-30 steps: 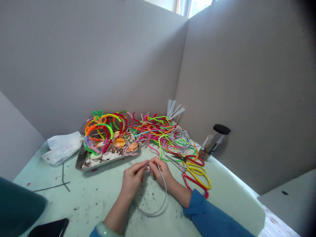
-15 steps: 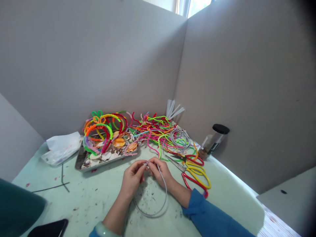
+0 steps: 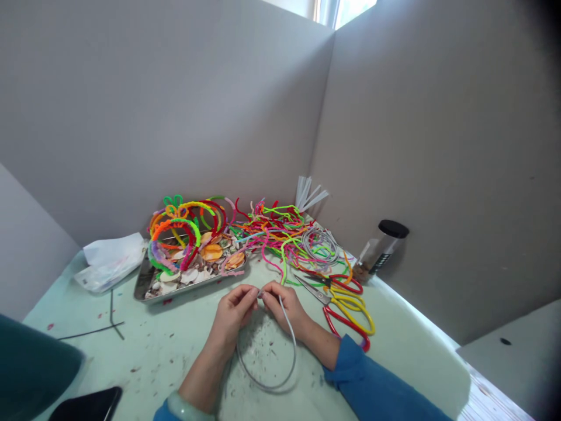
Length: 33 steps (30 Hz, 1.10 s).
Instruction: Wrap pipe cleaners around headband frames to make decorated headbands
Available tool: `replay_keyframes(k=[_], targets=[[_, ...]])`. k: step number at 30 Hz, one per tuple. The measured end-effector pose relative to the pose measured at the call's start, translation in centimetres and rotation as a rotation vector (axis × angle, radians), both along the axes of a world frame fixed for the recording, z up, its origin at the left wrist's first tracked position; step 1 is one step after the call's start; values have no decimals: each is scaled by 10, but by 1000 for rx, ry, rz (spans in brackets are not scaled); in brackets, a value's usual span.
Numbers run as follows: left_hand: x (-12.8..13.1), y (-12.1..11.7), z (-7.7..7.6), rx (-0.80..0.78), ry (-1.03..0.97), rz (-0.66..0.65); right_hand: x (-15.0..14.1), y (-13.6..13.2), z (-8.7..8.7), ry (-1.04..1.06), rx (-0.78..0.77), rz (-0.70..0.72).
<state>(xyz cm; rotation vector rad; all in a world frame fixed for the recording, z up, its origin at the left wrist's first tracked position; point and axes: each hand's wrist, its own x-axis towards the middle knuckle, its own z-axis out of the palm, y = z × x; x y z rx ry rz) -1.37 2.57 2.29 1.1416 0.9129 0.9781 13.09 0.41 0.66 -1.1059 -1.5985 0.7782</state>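
Note:
A loop of grey wire [image 3: 293,356] hangs down between my two hands over the table. My left hand [image 3: 234,310] pinches it near the top, thumb against forefinger. Close beside it, my right hand [image 3: 284,307] is closed on the same wire, fingertips almost meeting the left ones. The bit of wire between the fingertips is too small to make out. To the right of my right hand lie scissors with yellow handles [image 3: 353,308] and scissors with red handles [image 3: 348,330].
A metal tray [image 3: 184,292] of shells holds colourful pipe-cleaner rings [image 3: 175,245]. Behind lie tangled pipe cleaners [image 3: 272,228] and a grey wire coil [image 3: 319,245]. A black-lidded jar [image 3: 383,248] leans at right. A phone [image 3: 87,405], dark sticks [image 3: 111,310] and a plastic bag [image 3: 109,272] are left.
My left hand has shifted slightly left and down, so a small gap shows between the fingertips. The bottom of the wire loop sits a little lower. Other things stay put.

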Motion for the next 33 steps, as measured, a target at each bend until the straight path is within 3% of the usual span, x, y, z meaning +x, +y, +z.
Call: replay_keyframes(k=[5,13,21,33], targets=[[0,1,1,-61,-51,-25,2,1,0,20,39,-19],[3,-1,2,-19,-41,-58,1,7,-8,94,7,-57],[5,-1,1,-12,-17,8,0,5,-7,177,-57,-17],[4,0,-3,131,75,104,0,4,-3,254,-117,20]])
